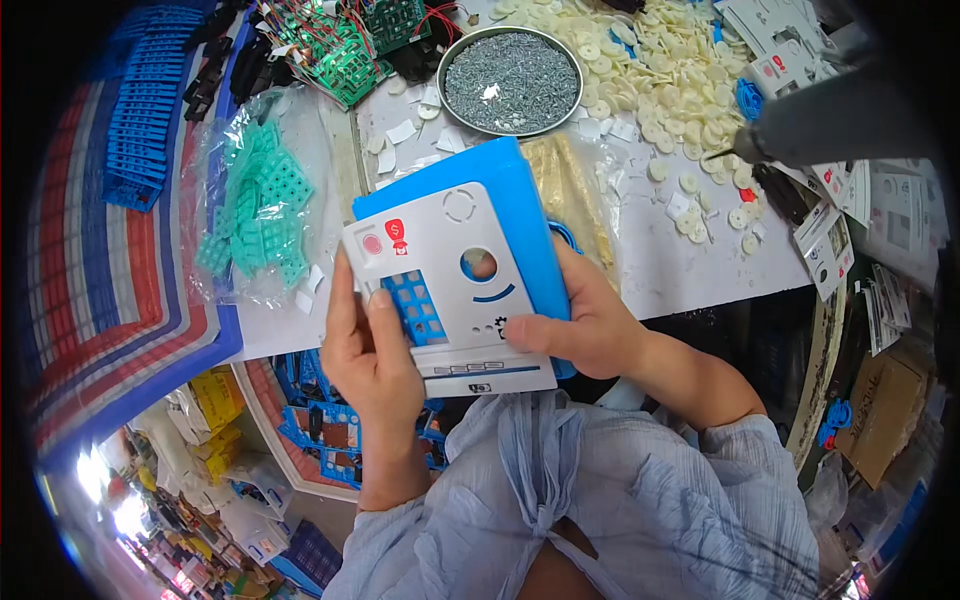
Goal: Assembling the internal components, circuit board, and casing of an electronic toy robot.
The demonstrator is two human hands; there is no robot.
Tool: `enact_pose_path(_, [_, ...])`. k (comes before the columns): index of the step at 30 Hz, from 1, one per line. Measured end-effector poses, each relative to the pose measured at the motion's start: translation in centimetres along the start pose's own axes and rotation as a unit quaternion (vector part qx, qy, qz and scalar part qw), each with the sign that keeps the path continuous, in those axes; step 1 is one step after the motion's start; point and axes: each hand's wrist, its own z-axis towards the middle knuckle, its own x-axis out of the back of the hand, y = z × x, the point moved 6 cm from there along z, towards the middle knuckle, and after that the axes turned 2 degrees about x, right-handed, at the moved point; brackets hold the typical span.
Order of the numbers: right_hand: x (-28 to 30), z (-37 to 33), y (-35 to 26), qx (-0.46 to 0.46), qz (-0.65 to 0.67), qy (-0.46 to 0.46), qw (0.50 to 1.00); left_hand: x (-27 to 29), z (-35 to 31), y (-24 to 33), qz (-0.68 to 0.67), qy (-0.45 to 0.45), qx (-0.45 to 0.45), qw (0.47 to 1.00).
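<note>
In front of my chest I hold a white faceplate (440, 235) with a round hole, rows of square openings and red printed marks. Behind it lies a blue plastic panel (535, 230), sticking out beyond the plate's top and right edges. My left hand (375, 360) is closed on the faceplate's left edge, thumb in front by the square openings. At the lower right, my right hand (595, 315) grips both pieces, its thumb pressed on the white front. Its other fingers are mostly hidden behind the blue panel.
A round tin of small screws (515, 80) stands on the table beside heaped cream discs (660, 80). Green circuit boards (330, 60) and bagged green keypads (265, 200) lie left. An electric screwdriver (800, 130) hangs at right. Blue parts (330, 425) fill a box below.
</note>
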Motion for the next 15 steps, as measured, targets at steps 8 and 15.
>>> enact_pose_path(8, [0.0,0.6,1.6,-0.032,0.098,0.015,0.995,1.0,-0.3,-0.2,-0.052,0.023,0.002,0.998])
enact_pose_path(15, [-0.6,0.9,1.8,-0.047,0.083,0.01,0.995,1.8,-0.5,-0.9,-0.058,0.035,0.024,0.997])
